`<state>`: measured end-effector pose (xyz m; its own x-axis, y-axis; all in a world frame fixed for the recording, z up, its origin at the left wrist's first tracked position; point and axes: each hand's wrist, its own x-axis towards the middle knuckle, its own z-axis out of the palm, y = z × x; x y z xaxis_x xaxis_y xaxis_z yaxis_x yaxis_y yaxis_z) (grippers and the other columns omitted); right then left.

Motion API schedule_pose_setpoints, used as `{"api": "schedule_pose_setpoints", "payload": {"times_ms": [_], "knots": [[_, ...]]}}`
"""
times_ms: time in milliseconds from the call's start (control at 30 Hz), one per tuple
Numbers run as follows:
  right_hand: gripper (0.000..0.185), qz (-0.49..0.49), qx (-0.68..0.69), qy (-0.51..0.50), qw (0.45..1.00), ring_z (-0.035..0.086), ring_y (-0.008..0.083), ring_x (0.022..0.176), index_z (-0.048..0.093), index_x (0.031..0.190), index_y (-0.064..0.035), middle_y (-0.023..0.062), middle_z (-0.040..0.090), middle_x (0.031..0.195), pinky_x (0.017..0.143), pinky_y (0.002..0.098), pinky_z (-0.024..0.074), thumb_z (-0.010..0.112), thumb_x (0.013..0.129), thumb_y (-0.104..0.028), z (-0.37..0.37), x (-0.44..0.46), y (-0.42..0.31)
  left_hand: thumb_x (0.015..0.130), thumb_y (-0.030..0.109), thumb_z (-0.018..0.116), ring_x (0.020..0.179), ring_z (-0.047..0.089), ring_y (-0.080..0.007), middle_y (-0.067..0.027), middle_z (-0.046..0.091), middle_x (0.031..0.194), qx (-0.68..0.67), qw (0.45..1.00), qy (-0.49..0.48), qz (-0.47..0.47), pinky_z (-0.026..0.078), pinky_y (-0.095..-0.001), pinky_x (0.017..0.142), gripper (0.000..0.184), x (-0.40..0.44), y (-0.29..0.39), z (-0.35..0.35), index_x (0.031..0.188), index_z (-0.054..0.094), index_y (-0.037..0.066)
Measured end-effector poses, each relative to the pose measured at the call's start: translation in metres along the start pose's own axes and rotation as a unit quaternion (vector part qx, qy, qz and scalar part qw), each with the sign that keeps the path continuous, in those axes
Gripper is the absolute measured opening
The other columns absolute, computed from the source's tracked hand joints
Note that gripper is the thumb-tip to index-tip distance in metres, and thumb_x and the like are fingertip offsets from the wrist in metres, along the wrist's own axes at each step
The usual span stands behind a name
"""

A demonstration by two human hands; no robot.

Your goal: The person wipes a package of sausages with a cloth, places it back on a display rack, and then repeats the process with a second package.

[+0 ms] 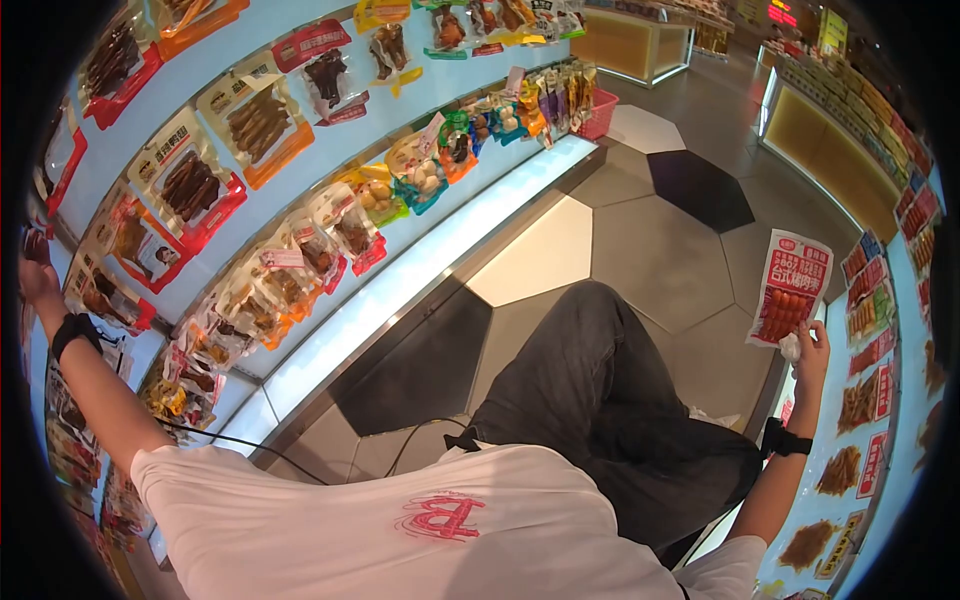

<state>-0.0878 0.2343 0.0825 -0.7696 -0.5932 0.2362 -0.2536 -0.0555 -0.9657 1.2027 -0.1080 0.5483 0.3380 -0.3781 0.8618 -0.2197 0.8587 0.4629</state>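
On the right, my right hand (pixel 815 352) pinches the lower corner of a red and white sausage packet (pixel 790 285), which hangs upright above the floor. A crumpled white wad (pixel 790 348), perhaps tissue, sits at the same fingertips. My left hand (pixel 40 285) reaches to the hanging packs at the far left edge. A small dark red pack (pixel 36 245) is at its fingers; shadow at the picture's rim hides whether they grip it. Black bands circle both wrists.
Rows of hanging snack packs (pixel 258 120) line the lit left wall above a glowing ledge (pixel 440 275). More packs (pixel 860 400) hang close on the right. A pink basket (pixel 598 113) stands at the shelf's far end. A black cable (pixel 400 455) runs beside my bent legs.
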Motion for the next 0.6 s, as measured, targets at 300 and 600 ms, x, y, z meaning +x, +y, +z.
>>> {"api": "schedule_pose_setpoints", "payload": {"times_ms": [300, 600], "knots": [[0.012, 0.015, 0.114, -0.04, 0.993, 0.061, 0.0054, 0.07, 0.055, 0.093, -0.0096, 0.0001, 0.066, 0.084, 0.06, 0.0202, 0.0459, 0.061, 0.1, -0.019, 0.031, -0.024, -0.035, 0.106, 0.022, 0.042, 0.096, 0.062, -0.0141, -0.0081, 0.065, 0.108, -0.065, 0.964, -0.257, -0.033, 0.047, -0.026, 0.087, 0.033, -0.215, 0.043, 0.349, 0.126, 0.058, 0.002], [0.01, 0.068, 0.157, -0.103, 0.98, 0.056, 0.0019, 0.061, 0.058, 0.097, -0.0093, -0.0015, 0.066, 0.076, 0.05, 0.0183, 0.0378, 0.061, 0.099, -0.019, 0.097, -0.069, -0.051, 0.091, 0.037, 0.067, 0.133, 0.048, -0.0275, -0.0172, 0.049, 0.145, -0.17, 0.58, -0.789, -0.104, 0.04, -0.0414, 0.109, 0.078, -0.567, 0.044, 0.722, 0.154, 0.03, 0.008]]}}
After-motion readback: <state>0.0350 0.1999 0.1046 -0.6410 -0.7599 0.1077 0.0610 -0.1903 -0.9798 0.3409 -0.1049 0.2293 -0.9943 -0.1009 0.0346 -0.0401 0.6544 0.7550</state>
